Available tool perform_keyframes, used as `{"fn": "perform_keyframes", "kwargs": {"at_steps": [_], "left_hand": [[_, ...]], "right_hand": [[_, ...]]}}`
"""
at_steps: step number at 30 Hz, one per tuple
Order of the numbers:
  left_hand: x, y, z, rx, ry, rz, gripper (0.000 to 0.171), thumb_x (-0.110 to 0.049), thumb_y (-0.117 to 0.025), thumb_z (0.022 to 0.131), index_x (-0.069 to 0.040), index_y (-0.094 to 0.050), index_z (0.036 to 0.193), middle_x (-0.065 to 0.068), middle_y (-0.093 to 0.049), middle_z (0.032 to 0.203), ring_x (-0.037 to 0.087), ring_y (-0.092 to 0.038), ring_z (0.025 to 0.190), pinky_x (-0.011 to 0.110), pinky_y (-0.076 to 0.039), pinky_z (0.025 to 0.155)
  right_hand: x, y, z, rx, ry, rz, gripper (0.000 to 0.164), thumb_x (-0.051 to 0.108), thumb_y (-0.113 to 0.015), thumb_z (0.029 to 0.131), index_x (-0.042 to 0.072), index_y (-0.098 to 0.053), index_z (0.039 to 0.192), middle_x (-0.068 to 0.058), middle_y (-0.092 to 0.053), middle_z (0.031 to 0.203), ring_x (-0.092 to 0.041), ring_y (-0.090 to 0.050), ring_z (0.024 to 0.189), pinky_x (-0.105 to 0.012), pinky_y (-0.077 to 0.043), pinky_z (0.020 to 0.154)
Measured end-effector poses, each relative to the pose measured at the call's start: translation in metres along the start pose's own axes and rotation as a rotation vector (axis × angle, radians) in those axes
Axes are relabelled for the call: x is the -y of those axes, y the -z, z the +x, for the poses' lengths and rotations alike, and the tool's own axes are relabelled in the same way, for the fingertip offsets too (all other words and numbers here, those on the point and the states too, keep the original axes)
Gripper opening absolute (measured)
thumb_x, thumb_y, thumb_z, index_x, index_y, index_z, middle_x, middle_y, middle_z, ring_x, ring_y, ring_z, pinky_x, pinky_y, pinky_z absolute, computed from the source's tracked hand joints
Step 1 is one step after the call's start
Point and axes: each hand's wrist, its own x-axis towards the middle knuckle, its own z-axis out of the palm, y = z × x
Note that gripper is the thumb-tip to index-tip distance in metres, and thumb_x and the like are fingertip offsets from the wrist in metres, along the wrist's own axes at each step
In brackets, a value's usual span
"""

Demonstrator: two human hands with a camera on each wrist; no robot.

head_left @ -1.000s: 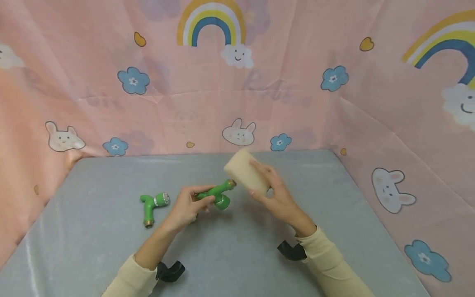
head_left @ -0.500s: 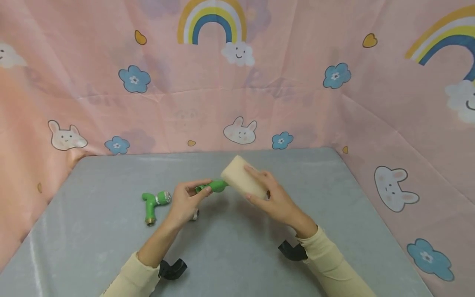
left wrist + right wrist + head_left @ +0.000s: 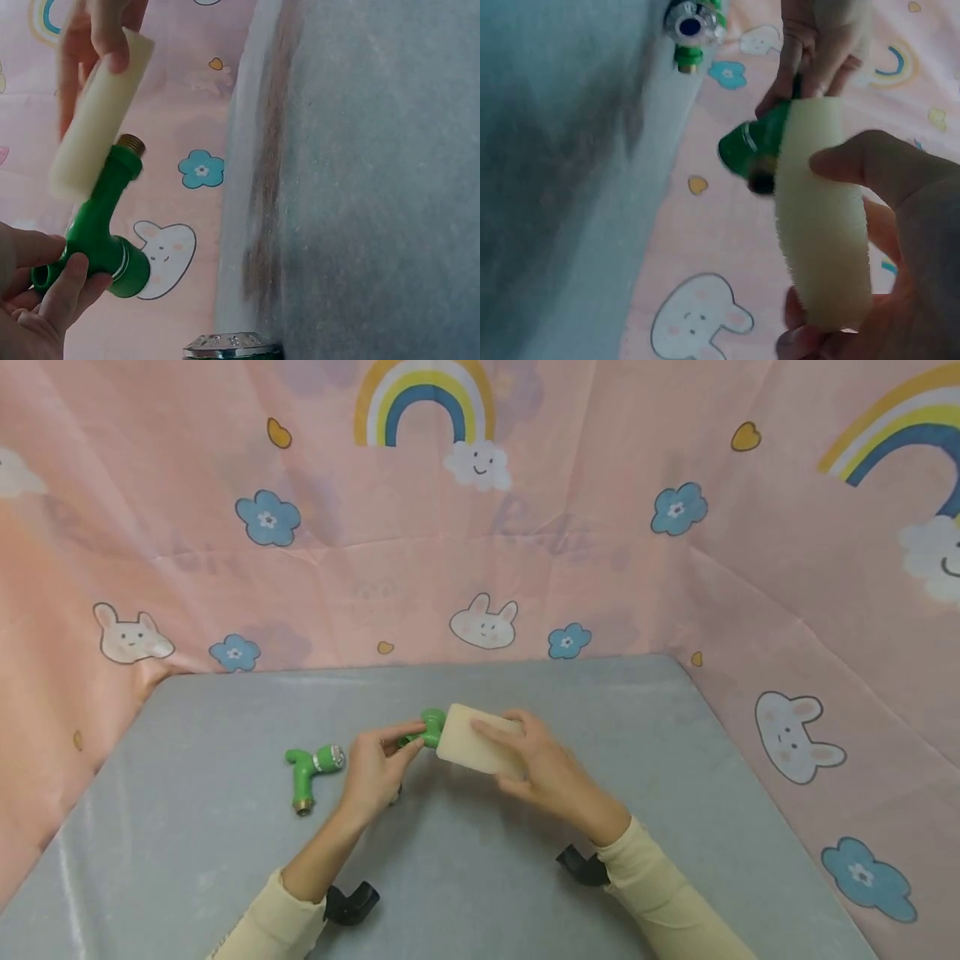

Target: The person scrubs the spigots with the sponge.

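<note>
My left hand (image 3: 375, 768) pinches one end of a green tap (image 3: 432, 727), raised over the table. The tap has a short side branch and a brass threaded end (image 3: 132, 144), seen in the left wrist view. In my right hand (image 3: 551, 772) is a cream sponge block (image 3: 472, 739), gripped between thumb and fingers. The sponge (image 3: 817, 217) lies against the tap's pipe and hides part of it in the head view. A second green tap (image 3: 303, 777) with a silvery end lies on the table, left of my left hand.
Behind my left hand, another silvery-ended piece (image 3: 231, 343) on the grey table (image 3: 480, 877) is mostly hidden. Black wrist mounts (image 3: 352, 903) sit below both forearms. A pink patterned cloth (image 3: 375, 560) hangs behind and beside the table.
My right hand has brought the sponge down and left onto the tap, turning it flatter. My left hand has rotated the tap, so its side branch now points up.
</note>
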Motion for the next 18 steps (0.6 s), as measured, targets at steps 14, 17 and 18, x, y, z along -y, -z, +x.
{"fn": "perform_keyframes", "kwargs": {"at_steps": [14,17,18], "left_hand": [[-0.004,-0.007,-0.003,-0.012,-0.100,-0.106,0.023,0.011,-0.069,0.087,0.006,-0.075,0.109,0.021,-0.071,0.125,0.036,-0.070,0.115,0.027,-0.060,0.086],[-0.003,-0.007,-0.005,-0.036,-0.125,-0.129,0.022,0.011,-0.069,0.088,0.006,-0.075,0.108,0.020,-0.072,0.123,0.036,-0.069,0.116,0.028,-0.060,0.086],[-0.003,-0.007,-0.005,-0.045,-0.133,-0.130,0.021,0.011,-0.068,0.088,0.006,-0.075,0.108,0.020,-0.072,0.123,0.035,-0.069,0.116,0.027,-0.060,0.085]], "right_hand": [[-0.008,0.002,0.004,0.087,-0.044,0.280,0.069,0.032,-0.070,0.095,0.028,-0.040,0.156,-0.017,-0.054,0.139,-0.024,-0.055,0.105,-0.032,-0.048,0.079],[-0.007,-0.003,0.005,0.115,-0.070,0.321,0.068,0.031,-0.070,0.095,0.027,-0.041,0.156,-0.016,-0.054,0.137,-0.024,-0.055,0.104,-0.032,-0.048,0.079],[-0.008,-0.003,0.004,0.126,-0.079,0.326,0.067,0.031,-0.069,0.095,0.026,-0.042,0.155,-0.016,-0.055,0.135,-0.024,-0.055,0.102,-0.032,-0.048,0.078]]}}
